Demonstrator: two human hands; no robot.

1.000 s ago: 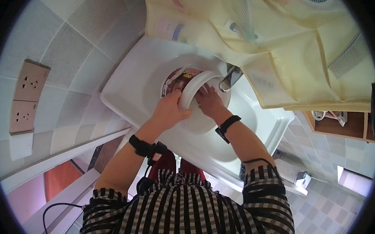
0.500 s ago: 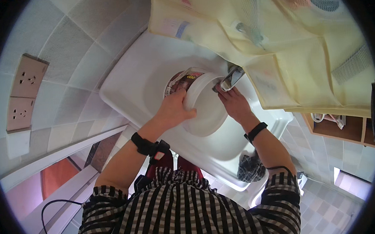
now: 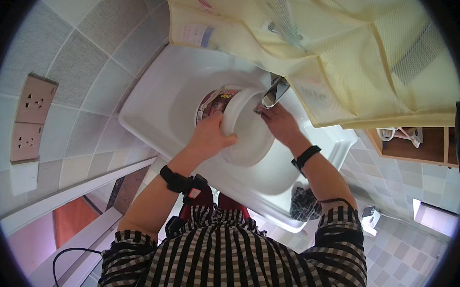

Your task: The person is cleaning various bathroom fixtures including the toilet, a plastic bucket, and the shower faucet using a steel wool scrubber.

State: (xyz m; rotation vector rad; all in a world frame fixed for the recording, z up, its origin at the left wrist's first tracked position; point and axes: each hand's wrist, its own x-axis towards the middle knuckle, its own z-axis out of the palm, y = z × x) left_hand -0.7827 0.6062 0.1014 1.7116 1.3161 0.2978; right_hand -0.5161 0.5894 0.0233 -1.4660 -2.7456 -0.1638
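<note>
A white plastic bucket (image 3: 249, 140) with a dark printed label lies tilted in the white washbasin (image 3: 156, 95), its mouth turned to the right. My left hand (image 3: 208, 138) is closed on the bucket's near-left side, fingers over the label and thumb toward the rim. Just under the metal faucet (image 3: 275, 94), my right hand (image 3: 281, 125) reaches to the bucket's mouth with its fingers bent together. Something small and dark (image 3: 258, 109) shows at those fingertips; its kind is too small to tell. The bucket's far wall is partly hidden by the faucet.
A dark patterned cloth (image 3: 304, 204) hangs over the basin's near-right edge. Above the faucet, a yellow mesh pocket organizer (image 3: 339, 62) overhangs the basin. Wall sockets (image 3: 33, 119) are at left, and a wooden shelf (image 3: 420, 145) is at right.
The view has shifted slightly. My right hand has moved a little left and up along the bucket's mouth. My left hand keeps its grip on the bucket.
</note>
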